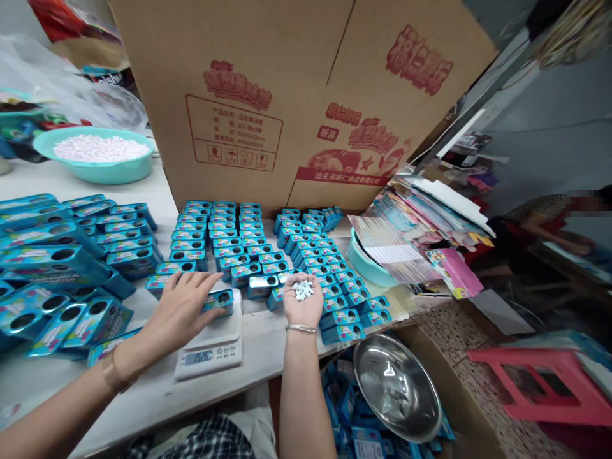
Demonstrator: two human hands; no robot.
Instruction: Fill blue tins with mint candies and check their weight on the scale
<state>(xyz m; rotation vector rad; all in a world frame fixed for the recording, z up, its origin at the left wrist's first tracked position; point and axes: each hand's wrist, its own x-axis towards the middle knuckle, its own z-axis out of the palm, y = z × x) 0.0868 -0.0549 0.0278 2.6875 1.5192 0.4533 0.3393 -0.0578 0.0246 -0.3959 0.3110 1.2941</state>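
My left hand (pixel 184 312) reaches over a white digital scale (pixel 210 358), its thumb and fingers around a small blue tin (pixel 224 303) with a dark round window. The scale's display reads about 1526; any decimal point is unclear. My right hand (pixel 303 311) is palm up with cupped fingers, holding a small heap of white candies (pixel 302 290). It hovers in front of rows of blue tins (pixel 313 261), partly hiding some. More blue tins (pixel 52 261) are piled to the left of my left hand.
A turquoise basin (pixel 105 169) of pale candies stands back left. A large cardboard carton (pixel 306 95) blocks the back. At right are a second basin (pixel 366 264) and stacked printed sheets (pixel 430 210). Below the table edge are a metal bowl (pixel 396 389), a red stool (pixel 540 389) and another person.
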